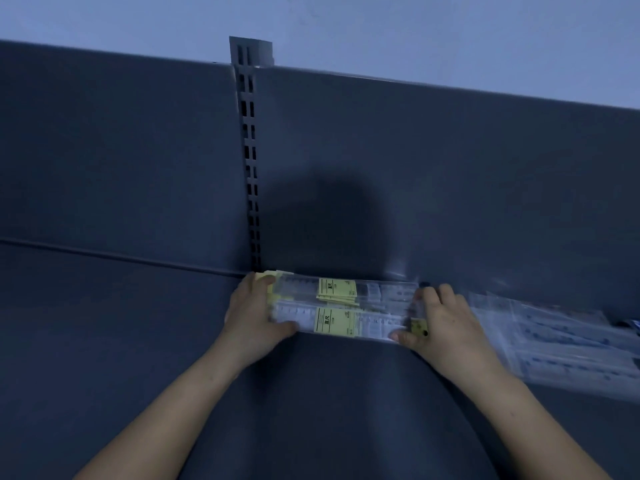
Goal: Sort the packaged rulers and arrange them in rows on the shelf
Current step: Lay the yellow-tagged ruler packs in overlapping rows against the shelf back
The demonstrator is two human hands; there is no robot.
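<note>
At the far side of the dark shelf, my left hand and right hand curl around opposite ends of the packaged rulers. Light, stiff and probably slippery in plastic, they are best gripped at both ends. Loose packs lie right.

The dark shelf bears two rows of packaged rulers at its back, a loose pile beside.

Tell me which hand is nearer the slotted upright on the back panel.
Left. The left hand grips the ruler stack at the foot of the slotted upright; the right hand holds the stack's other end, farther to the right.
</note>
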